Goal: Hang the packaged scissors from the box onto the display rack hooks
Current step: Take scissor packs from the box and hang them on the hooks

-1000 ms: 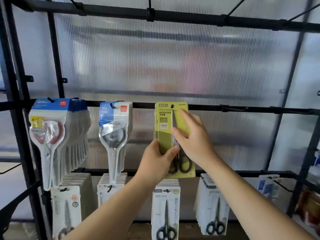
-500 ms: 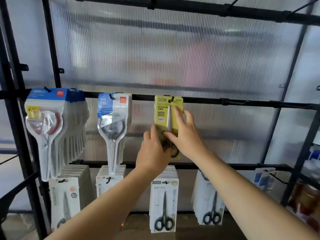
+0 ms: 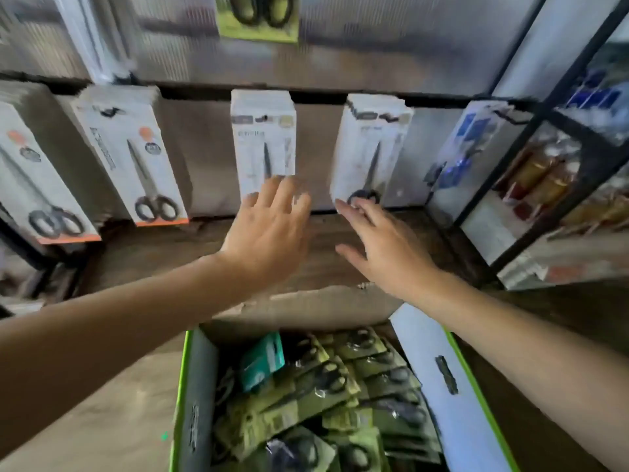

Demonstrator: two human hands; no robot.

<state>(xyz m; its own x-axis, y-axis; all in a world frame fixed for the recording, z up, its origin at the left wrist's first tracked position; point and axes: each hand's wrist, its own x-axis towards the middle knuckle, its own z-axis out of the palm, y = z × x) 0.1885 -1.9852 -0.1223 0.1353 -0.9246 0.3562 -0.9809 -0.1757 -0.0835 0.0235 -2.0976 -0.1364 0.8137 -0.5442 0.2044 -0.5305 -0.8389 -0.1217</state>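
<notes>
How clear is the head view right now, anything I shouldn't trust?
Head view: motion blur smears everything; print on the white packs is unreadable; green packs in the box are soft but recognisable; wide-angle distortion slants the rack post; left hand and right hand look fuzzy.

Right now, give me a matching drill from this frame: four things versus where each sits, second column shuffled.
Things:
1. green-edged open cardboard box
2. teal packet
3. lime-green scissors pack with black handles
4. white scissors pack with orange bottom strip

Places:
a. hanging at the top edge of view
b. on the lower rail, left side of view
c. bottom centre of view
d. lying inside the box among olive-green packs

Pairs: 1-c, 2-d, 3-a, 4-b
</notes>
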